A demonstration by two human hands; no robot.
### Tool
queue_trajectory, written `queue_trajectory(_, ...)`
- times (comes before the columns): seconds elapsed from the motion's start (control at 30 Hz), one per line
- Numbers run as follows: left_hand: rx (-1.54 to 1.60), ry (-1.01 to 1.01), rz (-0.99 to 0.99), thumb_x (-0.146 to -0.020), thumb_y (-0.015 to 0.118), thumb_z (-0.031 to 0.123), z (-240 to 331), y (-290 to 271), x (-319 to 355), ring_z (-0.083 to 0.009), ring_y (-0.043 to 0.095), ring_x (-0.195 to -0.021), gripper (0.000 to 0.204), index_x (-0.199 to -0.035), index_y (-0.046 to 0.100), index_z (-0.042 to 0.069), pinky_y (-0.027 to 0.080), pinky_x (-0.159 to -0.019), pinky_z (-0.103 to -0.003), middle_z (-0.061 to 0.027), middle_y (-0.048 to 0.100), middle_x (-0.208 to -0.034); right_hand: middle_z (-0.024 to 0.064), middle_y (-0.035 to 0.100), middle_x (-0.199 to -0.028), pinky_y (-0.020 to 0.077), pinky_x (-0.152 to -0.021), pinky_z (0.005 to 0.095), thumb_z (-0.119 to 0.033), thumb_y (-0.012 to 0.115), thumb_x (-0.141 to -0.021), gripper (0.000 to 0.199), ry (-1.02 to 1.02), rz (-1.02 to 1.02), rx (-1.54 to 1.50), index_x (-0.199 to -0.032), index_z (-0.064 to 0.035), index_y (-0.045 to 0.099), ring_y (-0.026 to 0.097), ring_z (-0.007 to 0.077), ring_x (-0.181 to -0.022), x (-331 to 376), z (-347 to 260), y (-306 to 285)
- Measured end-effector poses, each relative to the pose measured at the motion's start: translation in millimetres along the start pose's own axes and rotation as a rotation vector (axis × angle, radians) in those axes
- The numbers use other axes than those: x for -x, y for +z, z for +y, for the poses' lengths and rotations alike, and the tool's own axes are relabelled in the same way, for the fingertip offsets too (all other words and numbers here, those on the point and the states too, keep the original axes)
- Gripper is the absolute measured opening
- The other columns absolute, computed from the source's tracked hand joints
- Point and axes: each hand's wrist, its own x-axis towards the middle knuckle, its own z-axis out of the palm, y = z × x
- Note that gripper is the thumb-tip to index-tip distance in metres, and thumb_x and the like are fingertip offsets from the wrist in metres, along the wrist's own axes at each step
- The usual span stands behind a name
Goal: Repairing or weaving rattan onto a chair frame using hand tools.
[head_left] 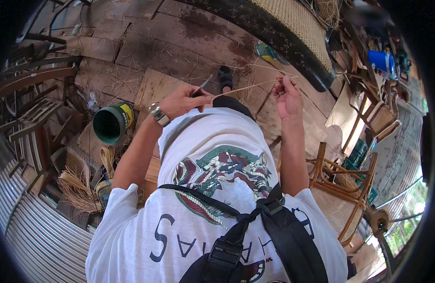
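Observation:
My left hand (185, 100), with a metal watch on its wrist, is closed around a slim dark tool (206, 83) that looks like a knife; its tip points up and away. From beside this hand a thin pale strip, seemingly rattan (248, 87), stretches across to the right. My right hand (289, 98) pinches the strip near its far end between thumb and fingers, palm turned up. Another loose length of strip arcs above, near the right fingers. Whether the left fingers grip the strip too is hard to make out.
A dark curved frame with woven cane (293, 26) lies ahead on the right. At left stand a green bucket (128, 114) and bundled fibres (76, 188). A cane-seat chair (340, 207) is at right. Fibre scraps litter the boards (146, 47); wooden chair frames (38, 78) line the left.

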Motion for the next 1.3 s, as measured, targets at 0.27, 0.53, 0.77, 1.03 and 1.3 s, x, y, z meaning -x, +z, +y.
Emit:
queue_trajectory(0.27,0.090,-0.059,0.034,-0.090,0.072,0.033,-4,-14,14,-0.0047,0.047,-0.059,0.028,-0.095,0.069,0.005,0.034,-0.052,-0.021,0.0045,0.057,-0.068,0.0090,0.072,-0.095,0.0529,-0.063,0.0256,-0.013,0.067,-0.093,0.008,-0.045,0.041,0.125,-0.097,-0.0071,0.063,0.065,0.0116,-0.068,10,8,7)
queue_trajectory(0.53,0.227,-0.171,0.041,-0.089,0.071,0.034,-9,-16,21,-0.0032,0.043,-0.057,0.029,-0.095,0.069,0.005,0.030,-0.049,-0.020,0.0045,0.056,-0.068,0.0094,0.072,-0.088,0.0510,-0.058,0.0228,-0.016,0.068,-0.093,0.014,-0.199,0.158,0.410,-0.094,-0.0065,0.058,0.063,0.0101,-0.062,8,14,12)
queue_trajectory(0.77,0.022,-0.065,0.072,-0.089,0.071,0.024,-14,-21,28,-0.0036,0.049,-0.058,0.020,-0.094,0.070,0.004,0.039,-0.052,-0.021,0.0040,0.060,-0.070,0.0064,0.066,-0.090,0.0506,-0.063,0.0248,-0.015,0.069,-0.090,0.018,-0.207,0.453,0.535,-0.101,-0.0052,0.058,0.061,0.0113,-0.068,-15,0,-46)
queue_trajectory(1.03,-0.387,0.140,0.064,-0.087,0.071,0.027,30,-2,-11,-0.0104,0.054,-0.063,0.025,-0.095,0.073,0.004,0.048,-0.060,-0.029,-0.0067,0.067,-0.072,0.0049,0.064,-0.094,0.0498,-0.079,0.0295,-0.018,0.061,-0.096,0.035,-0.100,-0.691,0.790,-0.125,-0.0003,0.054,0.061,0.0132,-0.089,20,15,70)
queue_trajectory(1.3,-0.179,0.158,0.324,-0.088,0.073,0.022,54,-42,13,-0.0032,0.044,-0.061,0.018,-0.089,0.071,0.004,0.037,-0.053,-0.024,0.0076,0.053,-0.069,-0.0022,0.059,-0.076,0.0418,-0.060,0.0200,-0.017,0.061,-0.095,0.014,0.233,-0.675,0.844,-0.096,-0.0037,0.063,0.052,0.0040,-0.068,41,-18,91)
